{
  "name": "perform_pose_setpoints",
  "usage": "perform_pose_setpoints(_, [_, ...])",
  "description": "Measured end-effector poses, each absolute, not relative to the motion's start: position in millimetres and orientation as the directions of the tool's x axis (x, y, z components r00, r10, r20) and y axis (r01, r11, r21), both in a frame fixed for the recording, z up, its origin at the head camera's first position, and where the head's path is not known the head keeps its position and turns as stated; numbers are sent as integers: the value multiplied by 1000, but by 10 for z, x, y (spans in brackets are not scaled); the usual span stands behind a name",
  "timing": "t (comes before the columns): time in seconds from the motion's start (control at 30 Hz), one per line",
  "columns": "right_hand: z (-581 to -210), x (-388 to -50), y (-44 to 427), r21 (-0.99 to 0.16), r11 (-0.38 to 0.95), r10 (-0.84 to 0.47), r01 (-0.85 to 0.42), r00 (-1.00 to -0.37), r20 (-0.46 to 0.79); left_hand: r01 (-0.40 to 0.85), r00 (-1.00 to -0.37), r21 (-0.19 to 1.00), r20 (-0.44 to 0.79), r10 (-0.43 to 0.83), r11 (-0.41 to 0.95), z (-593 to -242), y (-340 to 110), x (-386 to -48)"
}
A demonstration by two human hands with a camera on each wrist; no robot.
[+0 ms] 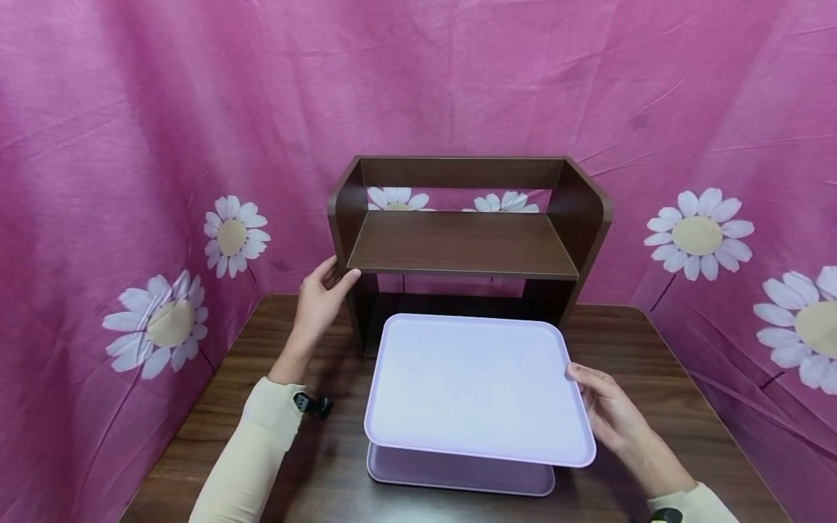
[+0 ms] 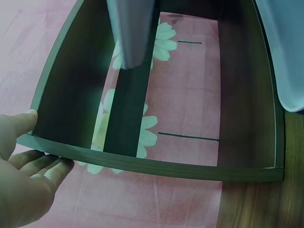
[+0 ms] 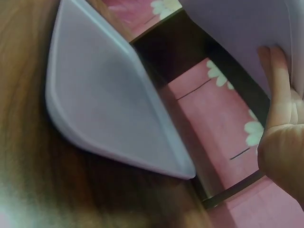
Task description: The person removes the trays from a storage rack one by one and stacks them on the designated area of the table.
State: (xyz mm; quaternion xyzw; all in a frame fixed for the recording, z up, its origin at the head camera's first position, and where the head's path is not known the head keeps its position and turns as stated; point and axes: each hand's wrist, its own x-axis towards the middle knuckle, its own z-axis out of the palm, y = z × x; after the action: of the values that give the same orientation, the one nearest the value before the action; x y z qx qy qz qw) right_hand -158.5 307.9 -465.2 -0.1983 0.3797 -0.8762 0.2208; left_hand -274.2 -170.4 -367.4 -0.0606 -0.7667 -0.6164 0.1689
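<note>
A dark brown two-tier wooden shelf (image 1: 464, 243) stands at the back of the table. My left hand (image 1: 318, 305) grips its left side panel, thumb on the front edge and fingers around the outer side, as the left wrist view also shows. In front of the shelf, my right hand (image 1: 611, 414) holds a lavender tray (image 1: 477, 385) by its right edge, thumb on top and fingers against the underside (image 3: 242, 28). A second lavender tray (image 1: 464, 473) lies on the table below, partly hidden in the head view by the raised one.
The table (image 1: 654, 378) has a dark wood-grain top. A pink cloth (image 1: 451, 80) with large white daisies hangs behind and on both sides. Dark wrist straps (image 1: 312, 405) sit at both sleeve cuffs.
</note>
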Motion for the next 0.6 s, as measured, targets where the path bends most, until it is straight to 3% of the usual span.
perform_pose_setpoints(0.6, [-5120, -1519, 3033, -771, -551, -566, 318, -822, 65, 296, -940, 926, 326, -102, 233, -3681, -1722, -2737])
